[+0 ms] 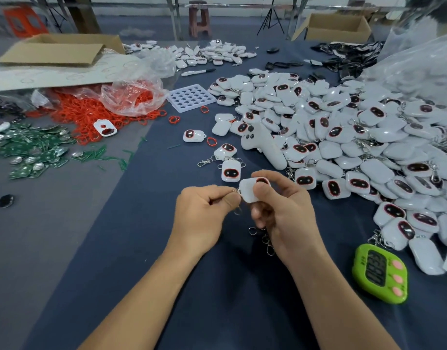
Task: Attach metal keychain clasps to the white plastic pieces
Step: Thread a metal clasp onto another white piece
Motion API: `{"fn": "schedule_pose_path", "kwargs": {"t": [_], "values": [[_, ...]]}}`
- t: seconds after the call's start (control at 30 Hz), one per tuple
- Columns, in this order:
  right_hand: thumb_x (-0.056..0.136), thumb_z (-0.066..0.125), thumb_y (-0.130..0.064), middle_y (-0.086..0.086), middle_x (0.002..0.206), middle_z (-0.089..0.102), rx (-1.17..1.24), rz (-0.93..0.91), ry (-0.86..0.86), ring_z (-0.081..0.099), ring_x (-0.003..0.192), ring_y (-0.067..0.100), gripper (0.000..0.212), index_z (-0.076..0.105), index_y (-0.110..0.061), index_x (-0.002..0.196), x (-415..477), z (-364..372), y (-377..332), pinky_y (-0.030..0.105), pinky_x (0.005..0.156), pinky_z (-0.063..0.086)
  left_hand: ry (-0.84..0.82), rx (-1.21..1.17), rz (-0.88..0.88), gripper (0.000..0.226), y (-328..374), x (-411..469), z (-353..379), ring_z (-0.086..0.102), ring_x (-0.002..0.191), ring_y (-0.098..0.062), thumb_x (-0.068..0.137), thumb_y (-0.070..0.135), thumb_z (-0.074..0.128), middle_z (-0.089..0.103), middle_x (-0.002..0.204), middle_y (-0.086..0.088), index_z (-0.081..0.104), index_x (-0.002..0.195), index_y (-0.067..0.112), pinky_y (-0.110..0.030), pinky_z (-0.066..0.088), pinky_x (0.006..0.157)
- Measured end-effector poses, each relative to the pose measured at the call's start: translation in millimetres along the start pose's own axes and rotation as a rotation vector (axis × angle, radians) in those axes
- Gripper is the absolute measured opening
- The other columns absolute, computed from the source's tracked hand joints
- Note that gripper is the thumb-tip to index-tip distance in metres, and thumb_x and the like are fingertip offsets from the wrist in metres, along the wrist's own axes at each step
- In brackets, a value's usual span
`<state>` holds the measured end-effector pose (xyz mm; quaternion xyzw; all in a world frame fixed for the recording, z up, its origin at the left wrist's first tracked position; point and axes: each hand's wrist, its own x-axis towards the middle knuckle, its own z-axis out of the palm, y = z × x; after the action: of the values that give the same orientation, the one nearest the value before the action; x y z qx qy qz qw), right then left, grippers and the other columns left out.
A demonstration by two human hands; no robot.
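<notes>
My right hand (283,208) grips a white plastic piece (249,190) above the dark blue cloth, thumb across its front. My left hand (204,213) pinches a metal keychain clasp (236,193) right at the piece's left edge. More metal clasps (264,238) hang from under my right palm onto the cloth. Two finished pieces with clasps (230,170) lie just beyond my hands. A large heap of white pieces (343,137) with dark red-rimmed windows fills the right side.
A green timer (380,274) lies near right. A white controller (265,145) rests on the heap's edge. Red rings (96,114) with a plastic bag, green circuit boards (33,150), a white hole tray (191,97) and cardboard boxes (58,49) lie left and far.
</notes>
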<state>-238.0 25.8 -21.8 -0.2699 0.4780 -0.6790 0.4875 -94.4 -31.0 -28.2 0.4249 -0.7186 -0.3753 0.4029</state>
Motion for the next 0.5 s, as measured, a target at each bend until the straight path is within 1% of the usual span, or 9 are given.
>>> {"fn": "schedule_pose_path", "kwargs": {"t": [0.07, 0.1, 0.17, 0.2, 0.27, 0.33, 0.37, 0.43, 0.5], "values": [[0.09, 0.067, -0.002, 0.007, 0.069, 0.069, -0.141, -0.09, 0.016, 0.054, 0.044, 0.016, 0.02, 0.076, -0.02, 0.09, -4, 2, 2, 0.024, 0.039, 0.04, 0.1, 0.481, 0.299, 0.024, -4, -2, 2, 0.041, 0.057, -0.019, 0.083, 0.017, 0.067, 0.046, 0.054, 0.0, 0.064, 0.06, 0.013, -0.028, 0.032, 0.059], [0.088, 0.067, -0.005, 0.007, 0.068, 0.069, -0.2, -0.115, 0.022, 0.055, 0.045, 0.018, 0.018, 0.075, -0.022, 0.089, -5, 4, 4, 0.026, 0.039, 0.042, 0.126, 0.614, 0.403, 0.026, -6, -3, 3, 0.038, 0.056, -0.02, 0.082, 0.011, 0.066, 0.044, 0.053, 0.0, 0.059, 0.057, 0.012, -0.03, 0.029, 0.059], [0.09, 0.067, -0.004, 0.007, 0.068, 0.07, -0.25, -0.121, 0.046, 0.058, 0.047, 0.019, 0.017, 0.074, -0.019, 0.093, -5, 6, 6, 0.028, 0.04, 0.045, 0.132, 0.691, 0.463, 0.026, -9, -2, 4, 0.035, 0.056, -0.02, 0.08, 0.007, 0.065, 0.044, 0.053, -0.001, 0.057, 0.056, 0.012, -0.031, 0.028, 0.06], [0.093, 0.065, -0.001, 0.008, 0.068, 0.07, -0.242, -0.105, 0.058, 0.058, 0.047, 0.019, 0.018, 0.073, -0.016, 0.096, -3, 6, 6, 0.028, 0.04, 0.045, 0.128, 0.685, 0.426, 0.025, -9, -1, 4, 0.035, 0.058, -0.018, 0.082, 0.011, 0.065, 0.045, 0.054, 0.0, 0.06, 0.058, 0.012, -0.032, 0.031, 0.06], [0.097, 0.061, 0.002, 0.009, 0.068, 0.07, -0.148, -0.043, 0.06, 0.057, 0.046, 0.018, 0.017, 0.071, -0.011, 0.101, 0, 5, 4, 0.027, 0.039, 0.044, 0.068, 0.473, 0.23, 0.021, -7, -1, 1, 0.042, 0.06, -0.013, 0.085, 0.027, 0.063, 0.05, 0.057, 0.0, 0.068, 0.067, 0.018, -0.029, 0.039, 0.062], [0.101, 0.058, 0.0, 0.012, 0.07, 0.069, -0.002, 0.036, 0.029, 0.055, 0.045, 0.017, 0.014, 0.069, -0.007, 0.104, 3, 4, 1, 0.026, 0.039, 0.043, -0.045, 0.057, -0.014, 0.015, -2, 2, -4, 0.048, 0.057, -0.004, 0.084, 0.036, 0.065, 0.056, 0.059, -0.001, 0.077, 0.078, 0.029, -0.019, 0.041, 0.058], [0.102, 0.056, -0.001, 0.013, 0.071, 0.069, 0.049, 0.067, 0.013, 0.055, 0.045, 0.016, 0.014, 0.069, -0.006, 0.105, 3, 3, 1, 0.025, 0.039, 0.043, -0.095, -0.093, -0.091, 0.012, 1, 3, -5, 0.048, 0.055, -0.001, 0.083, 0.036, 0.067, 0.056, 0.057, 0.002, 0.078, 0.081, 0.034, -0.016, 0.04, 0.056], [0.103, 0.055, -0.002, 0.015, 0.072, 0.069, 0.097, 0.099, -0.008, 0.054, 0.045, 0.016, 0.014, 0.069, -0.006, 0.104, 3, 2, 1, 0.024, 0.039, 0.042, -0.131, -0.173, -0.119, 0.012, 1, 4, -6, 0.047, 0.053, 0.0, 0.083, 0.033, 0.068, 0.054, 0.053, 0.01, 0.08, 0.081, 0.035, -0.013, 0.038, 0.054], [0.102, 0.056, -0.001, 0.014, 0.073, 0.07, 0.109, 0.092, -0.012, 0.054, 0.045, 0.016, 0.014, 0.068, -0.006, 0.104, 2, 2, 2, 0.024, 0.039, 0.042, -0.092, -0.129, -0.113, 0.013, 2, 3, -4, 0.045, 0.055, -0.004, 0.082, 0.033, 0.068, 0.054, 0.052, 0.005, 0.08, 0.077, 0.029, -0.021, 0.037, 0.053]]}}
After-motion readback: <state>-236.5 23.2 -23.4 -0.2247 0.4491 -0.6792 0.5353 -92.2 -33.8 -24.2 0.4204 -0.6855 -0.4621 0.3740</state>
